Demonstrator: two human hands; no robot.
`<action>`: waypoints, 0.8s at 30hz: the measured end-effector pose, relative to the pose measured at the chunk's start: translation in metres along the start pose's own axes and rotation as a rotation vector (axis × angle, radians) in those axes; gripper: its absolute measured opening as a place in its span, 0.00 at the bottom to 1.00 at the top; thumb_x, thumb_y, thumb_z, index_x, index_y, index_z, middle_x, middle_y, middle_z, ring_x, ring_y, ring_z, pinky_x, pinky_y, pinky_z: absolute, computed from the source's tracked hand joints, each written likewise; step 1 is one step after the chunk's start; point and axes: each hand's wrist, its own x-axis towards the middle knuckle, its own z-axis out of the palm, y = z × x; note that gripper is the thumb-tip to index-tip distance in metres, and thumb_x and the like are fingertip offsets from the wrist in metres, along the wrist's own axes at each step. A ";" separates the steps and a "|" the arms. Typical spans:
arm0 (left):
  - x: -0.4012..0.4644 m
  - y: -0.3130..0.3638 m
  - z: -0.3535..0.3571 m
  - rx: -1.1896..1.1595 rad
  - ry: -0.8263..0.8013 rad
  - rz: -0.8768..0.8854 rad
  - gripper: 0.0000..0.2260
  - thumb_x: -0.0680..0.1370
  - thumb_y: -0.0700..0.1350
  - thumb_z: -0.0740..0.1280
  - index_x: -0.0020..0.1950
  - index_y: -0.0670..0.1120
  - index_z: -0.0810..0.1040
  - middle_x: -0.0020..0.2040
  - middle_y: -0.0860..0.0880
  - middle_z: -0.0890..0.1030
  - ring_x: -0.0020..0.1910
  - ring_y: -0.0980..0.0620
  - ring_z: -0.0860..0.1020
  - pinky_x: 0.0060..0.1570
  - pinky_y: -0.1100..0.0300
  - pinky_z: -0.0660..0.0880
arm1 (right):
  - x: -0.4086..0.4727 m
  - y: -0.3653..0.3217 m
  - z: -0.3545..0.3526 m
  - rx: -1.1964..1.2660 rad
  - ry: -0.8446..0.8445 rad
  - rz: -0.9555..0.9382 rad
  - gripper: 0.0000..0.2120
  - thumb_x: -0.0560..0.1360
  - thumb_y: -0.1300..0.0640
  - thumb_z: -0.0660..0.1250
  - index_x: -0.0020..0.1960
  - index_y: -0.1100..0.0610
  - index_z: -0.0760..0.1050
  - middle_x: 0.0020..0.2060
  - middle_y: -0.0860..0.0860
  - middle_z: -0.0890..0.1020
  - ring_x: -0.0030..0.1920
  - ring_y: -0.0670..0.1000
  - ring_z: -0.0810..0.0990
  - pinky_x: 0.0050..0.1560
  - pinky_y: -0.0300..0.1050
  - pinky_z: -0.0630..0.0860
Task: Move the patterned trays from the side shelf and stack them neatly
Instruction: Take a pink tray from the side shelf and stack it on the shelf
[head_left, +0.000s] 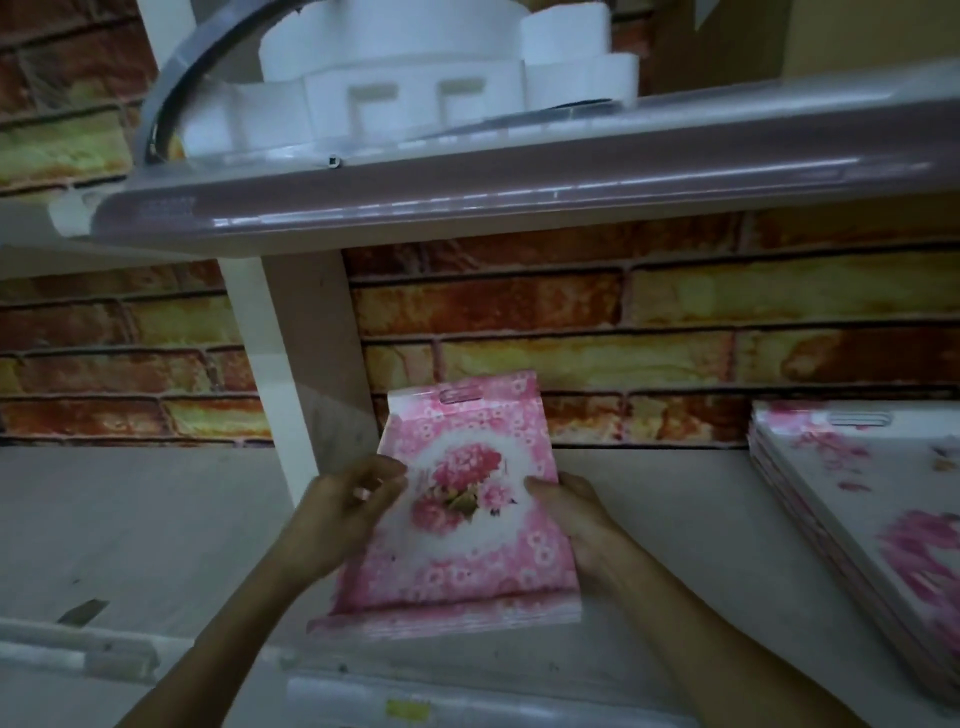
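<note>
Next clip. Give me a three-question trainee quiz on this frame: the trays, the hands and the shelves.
1. True or false: both hands grip the pink floral tray.
2. The second stack of trays lies: A) on the upper shelf B) at the far right of the lower shelf C) on the floor.
3. What white item sits on the upper shelf?

Key:
1. True: left hand and right hand hold its side edges.
2. B.
3. White foam packing.

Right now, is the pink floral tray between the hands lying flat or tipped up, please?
Tipped up: the pink floral tray leans back, its handle end raised, held at both sides by the left hand and right hand.
</note>
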 end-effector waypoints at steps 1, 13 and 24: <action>0.005 -0.003 0.000 -0.027 0.062 -0.043 0.04 0.78 0.49 0.66 0.50 0.54 0.80 0.49 0.55 0.82 0.44 0.60 0.80 0.42 0.68 0.75 | -0.005 -0.005 -0.008 -0.016 0.002 -0.033 0.06 0.79 0.61 0.64 0.51 0.58 0.80 0.44 0.56 0.85 0.43 0.56 0.85 0.42 0.49 0.83; 0.004 0.035 0.088 -0.947 -0.150 -0.372 0.25 0.70 0.57 0.72 0.58 0.41 0.79 0.51 0.38 0.84 0.49 0.36 0.83 0.52 0.40 0.78 | -0.055 -0.032 -0.104 -0.084 0.191 -0.227 0.15 0.76 0.55 0.70 0.62 0.57 0.79 0.57 0.52 0.83 0.59 0.55 0.81 0.64 0.57 0.75; 0.012 0.136 0.171 -0.804 0.023 -0.227 0.08 0.78 0.48 0.66 0.47 0.46 0.82 0.37 0.51 0.85 0.31 0.58 0.82 0.28 0.65 0.76 | -0.092 -0.075 -0.212 -0.347 0.346 -0.442 0.05 0.80 0.54 0.63 0.54 0.54 0.71 0.43 0.45 0.77 0.45 0.47 0.77 0.43 0.41 0.73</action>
